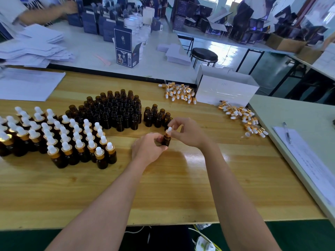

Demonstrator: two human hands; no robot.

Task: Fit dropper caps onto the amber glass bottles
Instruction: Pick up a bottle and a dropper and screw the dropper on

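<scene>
At the frame's centre a bottle (166,140) was gripped in the curled fingers of the left hand (148,148), over a glossy wooden table (181,182). The cap (169,130) on its neck was pinched by the right hand (189,132). Capped bottles (63,140) were massed at middle left, open bottles (116,111) behind them, and loose caps (179,93) were heaped at upper right beside a white box (226,89). A pen (287,132) was laid on a sheet (308,160) at the right edge. Beyond, white benches (90,49) were stacked with blue cartons (125,48) and flat card (36,48), and a black stool (204,55) was seen between them.
</scene>
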